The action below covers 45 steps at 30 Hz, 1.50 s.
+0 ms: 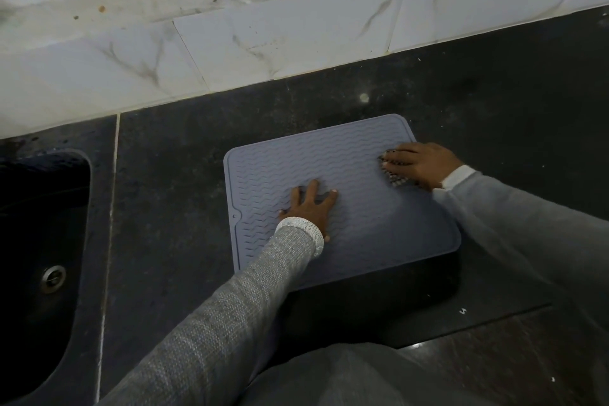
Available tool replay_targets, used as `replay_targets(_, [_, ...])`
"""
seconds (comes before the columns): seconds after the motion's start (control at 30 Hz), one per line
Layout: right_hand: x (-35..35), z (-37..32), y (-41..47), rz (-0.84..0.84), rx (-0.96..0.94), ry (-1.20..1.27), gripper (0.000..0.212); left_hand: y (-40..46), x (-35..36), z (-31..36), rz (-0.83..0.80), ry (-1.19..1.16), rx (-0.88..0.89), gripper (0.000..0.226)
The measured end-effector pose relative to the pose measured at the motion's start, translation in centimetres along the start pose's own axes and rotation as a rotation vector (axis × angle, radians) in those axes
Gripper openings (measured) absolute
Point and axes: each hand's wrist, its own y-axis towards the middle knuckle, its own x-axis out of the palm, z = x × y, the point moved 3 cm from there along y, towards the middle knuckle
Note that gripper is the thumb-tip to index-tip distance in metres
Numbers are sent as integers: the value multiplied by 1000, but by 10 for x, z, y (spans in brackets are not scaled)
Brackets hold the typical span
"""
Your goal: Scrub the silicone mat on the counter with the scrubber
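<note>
A grey-blue silicone mat (pixel 362 227) with a wavy ribbed surface lies flat on the dark counter (pixel 171 194). My left hand (pixel 308 206) presses on the mat's left-middle part with fingers spread flat. At the mat's right edge, my right hand (pixel 420 163) grips a steel mesh scrubber (pixel 395 180), which touches the mat. Most of the scrubber is hidden under the fingers.
A dark sink (pixel 36 241) with a metal drain (pixel 52 277) is sunk into the counter at the left. A white marble-tiled wall (pixel 263 43) runs along the back. The mat's near edge sits close to the counter's front edge.
</note>
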Motion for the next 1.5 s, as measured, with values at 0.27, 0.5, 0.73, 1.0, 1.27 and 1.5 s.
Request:
replay_targets(0.27, [-14, 3, 8, 103, 23, 15, 44, 0, 0, 1, 25, 27, 2, 96])
replay_targets(0.5, [0, -20, 19, 11, -90, -79, 51, 3, 3, -1, 28, 32, 0, 97])
replay_targets(0.73, [-12, 13, 4, -4, 13, -18, 46, 0, 1, 0, 31, 40, 2, 96])
replay_targets(1.0, [-10, -70, 39, 67, -174, -59, 53, 0, 0, 2, 14, 29, -15, 97])
replay_targets(1.27, [-8, -18, 14, 7, -58, -57, 50, 2, 2, -1, 34, 35, 4, 97])
replay_targets(1.5, [-14, -88, 50, 115, -181, 47, 45, 2, 1, 1, 20, 29, -32, 96])
